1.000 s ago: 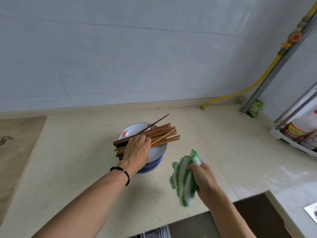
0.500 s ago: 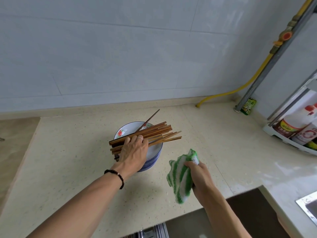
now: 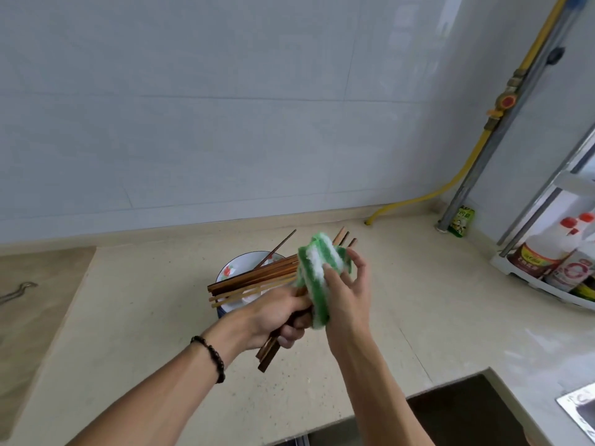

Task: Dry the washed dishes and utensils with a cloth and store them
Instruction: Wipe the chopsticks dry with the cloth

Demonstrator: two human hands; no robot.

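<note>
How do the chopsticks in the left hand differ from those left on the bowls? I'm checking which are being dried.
The held chopsticks are lifted off and gripped in the left hand; the resting chopsticks lie across the stacked bowls. The held ones pass into the green-and-white cloth that the right hand wraps round them; the resting ones lie outside it. Both are brown sticks.
</note>
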